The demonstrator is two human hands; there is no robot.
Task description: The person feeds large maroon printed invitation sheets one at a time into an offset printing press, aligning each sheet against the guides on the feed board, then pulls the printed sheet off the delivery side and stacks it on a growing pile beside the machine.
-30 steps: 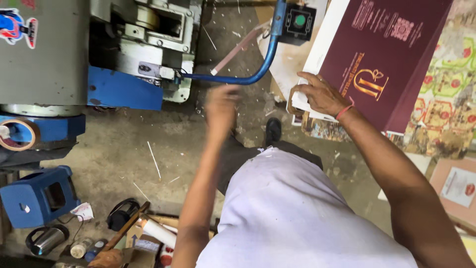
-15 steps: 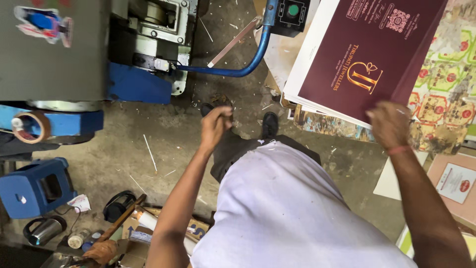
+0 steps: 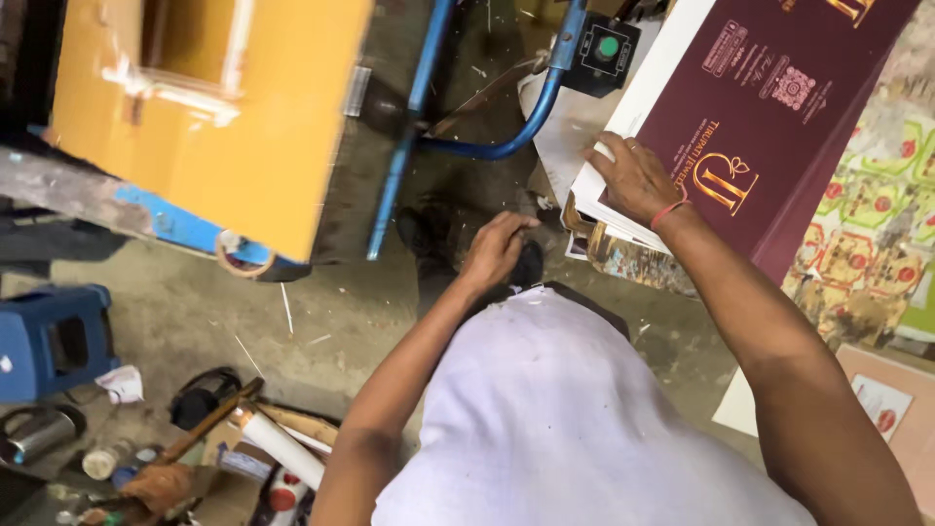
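Note:
My right hand (image 3: 635, 177) rests flat, fingers spread, on the near corner of a stack of maroon printed card sheets (image 3: 769, 117) with white edges. My left hand (image 3: 497, 249) hangs in front of my body with the fingers loosely curled and nothing visibly in it, above the concrete floor and my dark shoes (image 3: 526, 263). My white shirt (image 3: 575, 419) fills the lower middle.
A yellow machine panel (image 3: 224, 107) with a blue frame stands at the upper left. A blue bent pipe (image 3: 506, 136) carries a black box with a green button (image 3: 606, 49). A blue stool (image 3: 54, 341), tools and rolls lie at the lower left. Colourful printed sheets (image 3: 867, 224) lie on the right.
The view has swung so the yellow panel now fills the upper left. My right hand has come down from the air onto the corner of the maroon stack. My left hand stays low.

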